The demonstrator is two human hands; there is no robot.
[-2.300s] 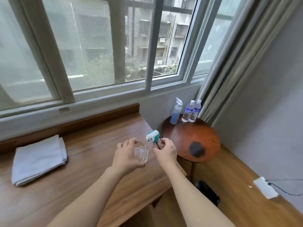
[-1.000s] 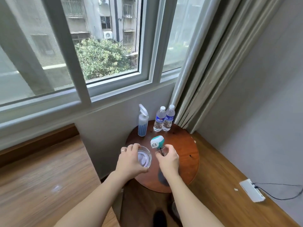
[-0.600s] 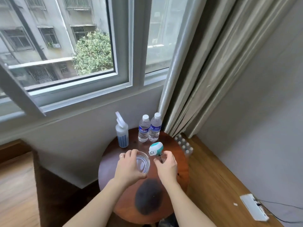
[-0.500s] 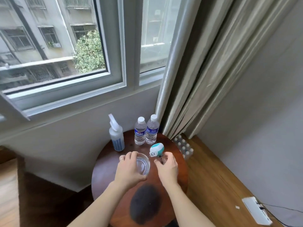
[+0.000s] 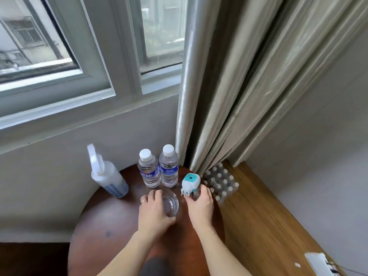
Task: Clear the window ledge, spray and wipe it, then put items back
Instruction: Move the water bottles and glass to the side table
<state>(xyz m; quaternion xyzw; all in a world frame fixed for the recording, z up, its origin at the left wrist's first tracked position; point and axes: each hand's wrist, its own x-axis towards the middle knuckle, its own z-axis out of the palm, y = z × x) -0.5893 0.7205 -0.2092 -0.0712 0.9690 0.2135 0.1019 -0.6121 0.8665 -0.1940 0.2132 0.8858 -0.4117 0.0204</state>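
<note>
**Two hands set ledge items down on a round side table**

Two hands reach over a dark round table (image 5: pixel 103 236) under a window. From left to right: a white spray bottle (image 5: pixel 108 177) stands near the wall, and its smooth plastic body is probably light and best held at the neck below the trigger. Two sealed water bottles (image 5: pixel 158 169) stand side by side, touching; their blue labels carry writing too small to read. In front, the left hand (image 5: pixel 154 211) curls round a clear drinking glass (image 5: pixel 170 203), which is low over the table or resting on it. The glass is likely slippery and breakable, so a full wrap round its wall suits it. The right hand (image 5: pixel 200 204) grips the base of a small white and teal plug-in device (image 5: pixel 190 183), hard, light and top-heavy. No readable marking shows on it. A wrapped pack of bottles (image 5: pixel 222 183) sits on the floor, far right.
</note>
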